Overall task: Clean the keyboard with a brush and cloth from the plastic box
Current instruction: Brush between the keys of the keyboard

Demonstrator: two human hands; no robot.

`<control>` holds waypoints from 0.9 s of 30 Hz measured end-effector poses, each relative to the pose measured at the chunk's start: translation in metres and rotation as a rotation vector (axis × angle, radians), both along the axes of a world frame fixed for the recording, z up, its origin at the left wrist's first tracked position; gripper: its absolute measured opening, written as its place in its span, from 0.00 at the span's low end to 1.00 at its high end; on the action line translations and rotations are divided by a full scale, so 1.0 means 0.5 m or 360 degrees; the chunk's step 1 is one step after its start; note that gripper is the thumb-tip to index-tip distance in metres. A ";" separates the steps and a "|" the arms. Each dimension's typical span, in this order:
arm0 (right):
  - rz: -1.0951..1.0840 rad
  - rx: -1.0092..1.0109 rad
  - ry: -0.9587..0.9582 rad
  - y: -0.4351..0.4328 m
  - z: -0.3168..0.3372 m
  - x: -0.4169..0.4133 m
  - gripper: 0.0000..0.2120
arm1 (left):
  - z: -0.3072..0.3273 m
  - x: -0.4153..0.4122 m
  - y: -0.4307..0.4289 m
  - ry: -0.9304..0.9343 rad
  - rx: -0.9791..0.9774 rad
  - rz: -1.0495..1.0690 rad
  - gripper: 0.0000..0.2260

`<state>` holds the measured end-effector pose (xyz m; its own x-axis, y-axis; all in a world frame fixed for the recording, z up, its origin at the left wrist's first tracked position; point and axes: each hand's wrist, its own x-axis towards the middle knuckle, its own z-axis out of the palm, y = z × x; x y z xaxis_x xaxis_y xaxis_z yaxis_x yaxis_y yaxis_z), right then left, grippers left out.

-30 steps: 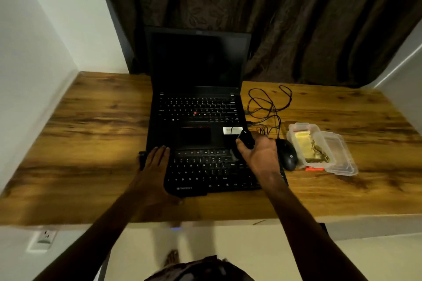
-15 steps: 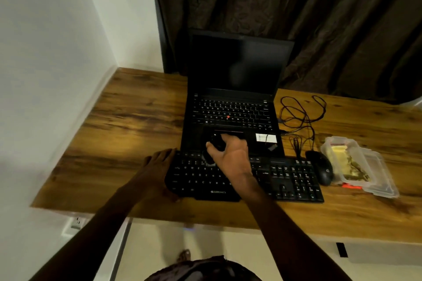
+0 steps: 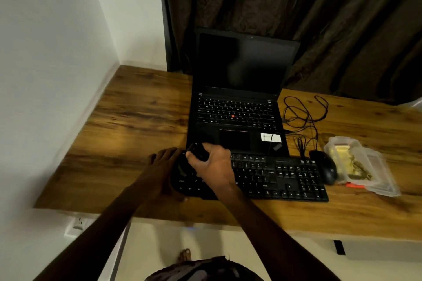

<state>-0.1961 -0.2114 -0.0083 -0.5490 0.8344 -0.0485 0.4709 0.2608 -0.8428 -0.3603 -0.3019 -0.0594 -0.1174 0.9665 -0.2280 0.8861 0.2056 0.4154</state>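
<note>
A black keyboard [image 3: 274,178] lies along the front of the wooden desk [image 3: 127,125]. My right hand [image 3: 214,166] hovers over the keyboard's left end, fingers closed round a dark brush [image 3: 197,150]. My left hand [image 3: 163,169] rests flat on the keyboard's left edge, fingers spread, holding it steady. At the right stands a clear plastic box [image 3: 360,164] with its lid open, a yellow cloth inside. The brush's bristles are hidden by my fingers.
An open black laptop [image 3: 237,107] stands just behind the keyboard. A black mouse [image 3: 325,166] sits between keyboard and box, its cable coiled behind. A small orange item [image 3: 354,186] lies before the box. A white wall borders the desk's left side; a dark curtain hangs behind.
My right hand with the brush has swept leftward along the keyboard, from the right part to the left end. The view has swung left. My left hand has stayed at the keyboard's left edge.
</note>
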 end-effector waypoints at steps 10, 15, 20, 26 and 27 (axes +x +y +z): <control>-0.0393 -0.0053 -0.0080 0.059 0.000 0.172 0.10 | 0.005 0.012 0.017 0.0089 -0.0119 0.0028 0.71; -0.0563 0.0039 -0.0075 0.081 0.001 0.246 0.10 | 0.006 0.028 0.026 0.0119 -0.0134 0.0029 0.73; -0.0674 0.0098 -0.0152 0.106 -0.004 0.322 0.14 | -0.003 0.035 0.031 0.0158 -0.0184 0.0071 0.74; -0.0825 0.0047 -0.0062 0.129 -0.002 0.425 0.07 | -0.006 0.053 0.030 0.0213 -0.0084 0.0098 0.77; -0.0831 0.0057 -0.0026 0.131 0.002 0.440 0.05 | -0.006 0.062 0.031 0.0233 -0.0067 0.0097 0.76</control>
